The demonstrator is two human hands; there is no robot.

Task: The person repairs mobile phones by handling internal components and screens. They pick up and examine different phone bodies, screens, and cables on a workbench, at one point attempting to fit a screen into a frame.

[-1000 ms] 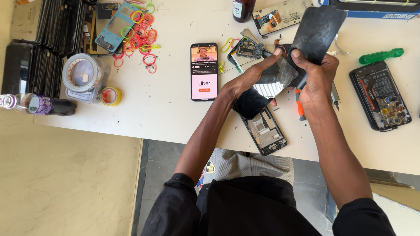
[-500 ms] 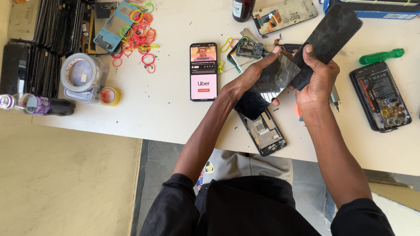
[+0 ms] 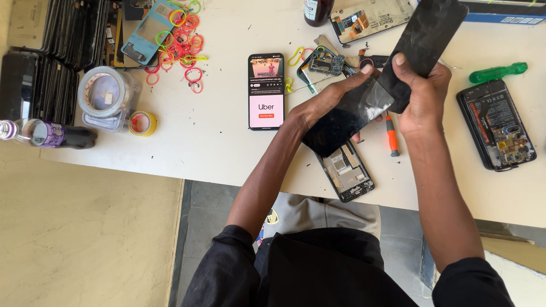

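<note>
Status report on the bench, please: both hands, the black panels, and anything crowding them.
Left hand gripping lower dark panel. Right hand gripping upper black panel, angled away. Opened phone and orange screwdriver lie just beneath.

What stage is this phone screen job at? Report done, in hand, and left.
Done: an opened phone lies stripped on the table. In hand: the left hand holds a dark screen; the right hand peels a black sheet off it. Left: one end remains attached.
</note>
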